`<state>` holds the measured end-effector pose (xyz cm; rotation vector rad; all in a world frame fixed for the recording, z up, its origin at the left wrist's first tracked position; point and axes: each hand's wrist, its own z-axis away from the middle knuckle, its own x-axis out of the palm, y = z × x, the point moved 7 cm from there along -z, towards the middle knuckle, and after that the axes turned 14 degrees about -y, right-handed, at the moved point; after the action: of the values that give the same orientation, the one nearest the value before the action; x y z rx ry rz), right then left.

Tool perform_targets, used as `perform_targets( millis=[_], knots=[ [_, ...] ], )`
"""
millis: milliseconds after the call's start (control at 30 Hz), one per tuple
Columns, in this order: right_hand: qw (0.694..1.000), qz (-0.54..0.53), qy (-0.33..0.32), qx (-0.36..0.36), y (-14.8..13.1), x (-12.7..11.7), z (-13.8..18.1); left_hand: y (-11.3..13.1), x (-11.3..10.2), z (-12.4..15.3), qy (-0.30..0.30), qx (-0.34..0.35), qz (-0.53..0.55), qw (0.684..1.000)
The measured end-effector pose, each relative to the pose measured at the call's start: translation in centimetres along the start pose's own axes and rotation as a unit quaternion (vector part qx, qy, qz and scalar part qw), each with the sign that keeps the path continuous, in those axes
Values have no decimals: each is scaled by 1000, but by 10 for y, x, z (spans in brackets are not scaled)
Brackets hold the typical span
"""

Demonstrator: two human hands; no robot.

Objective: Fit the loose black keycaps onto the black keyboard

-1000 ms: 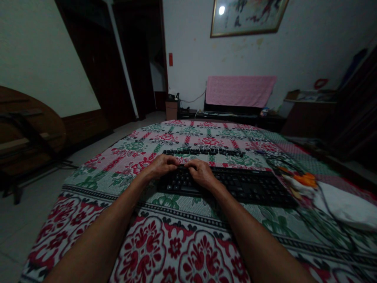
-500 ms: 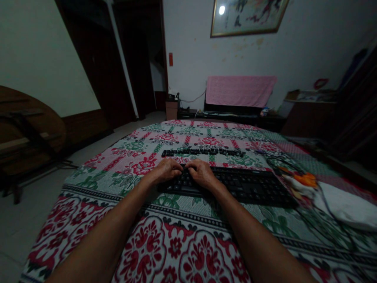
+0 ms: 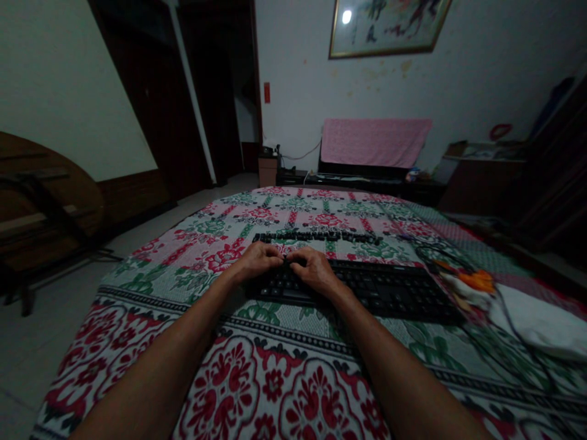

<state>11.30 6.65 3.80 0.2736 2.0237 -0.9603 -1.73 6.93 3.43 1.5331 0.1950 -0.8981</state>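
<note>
A black computer keyboard lies slightly askew on the flowered tablecloth. My left hand is over its upper left corner, thumb and fingers drawn together. Facing it, my right hand rests over the left part of the keys with thumb and index finger pinched. The fingertips of both hands nearly meet at the keyboard's back edge, around a tiny dark spot too small to name. Beyond the keyboard stretches a line of small black pieces that look like loose keycaps.
The tablecloth covers a large table. At the right are an orange item, a white bag or cloth and dark cables. A pink towel hangs by the far wall; a folded round table leans at the left.
My left hand has shifted slightly up and right, its fingertips closing in toward my right hand's. The right fingers have moved a little; the keyboard stays put.
</note>
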Motion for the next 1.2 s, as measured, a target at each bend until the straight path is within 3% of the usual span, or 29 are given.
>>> perform_targets(
  millis=[233,500,867,1200],
  knots=[
    [997,-50,28,-45,-11,-6,0,2,0,7,-30,-29,122,992],
    [1000,-23,16,-3,-2,-3,-1,-2,-5,3,4,-16,140,990],
    [1000,-7,-18,1,-3,1,-2,2,-2,4,7,-9,131,991],
    [998,-23,34,-38,-9,-6,2,-5,-1,2,20,-31,195,980]
  ],
)
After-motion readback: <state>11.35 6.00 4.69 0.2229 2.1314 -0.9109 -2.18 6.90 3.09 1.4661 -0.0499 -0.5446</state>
